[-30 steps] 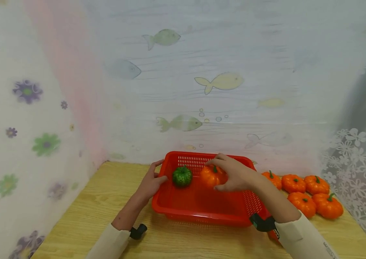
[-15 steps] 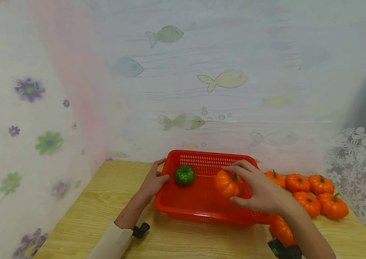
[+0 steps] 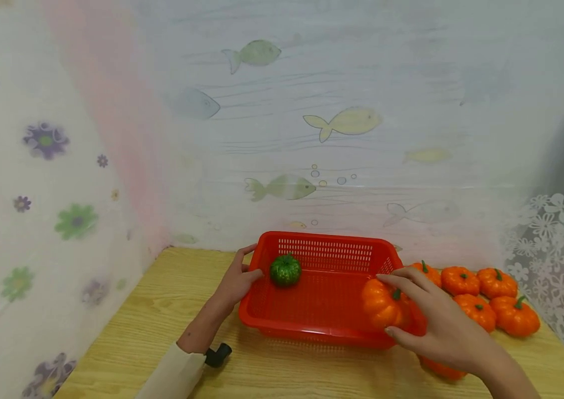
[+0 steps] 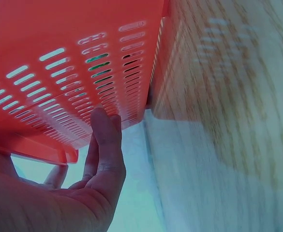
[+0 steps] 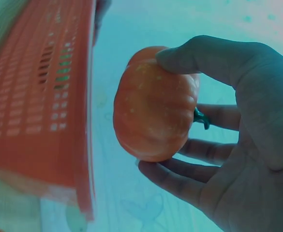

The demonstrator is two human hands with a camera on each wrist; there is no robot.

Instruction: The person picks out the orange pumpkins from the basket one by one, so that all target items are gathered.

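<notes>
My right hand (image 3: pixel 438 318) grips an orange pumpkin (image 3: pixel 384 305) with a green stem, above the right end of a red plastic basket (image 3: pixel 306 332). In the right wrist view the thumb and fingers pinch the pumpkin (image 5: pixel 153 106) from both sides, apart from the basket's rim (image 5: pixel 89 116). My left hand (image 3: pixel 234 282) holds the basket's left rim, thumb over the edge. Its fingers (image 4: pixel 107 140) lie against the slotted outer wall (image 4: pixel 68 72) in the left wrist view. A green pumpkin (image 3: pixel 285 270) sits in the basket's left part.
Several orange pumpkins (image 3: pixel 513 316) stand to the right of the basket on the wooden table (image 3: pixel 162 310). Another orange pumpkin (image 3: pixel 443 368) lies near the front, partly hidden by my right hand. A wall covering (image 3: pixel 272 138) with printed fish rises behind the table.
My right hand has carried the orange pumpkin rightward and toward me, from over the basket's middle to its right end. The left hand stays on the rim. The green pumpkin has not moved.
</notes>
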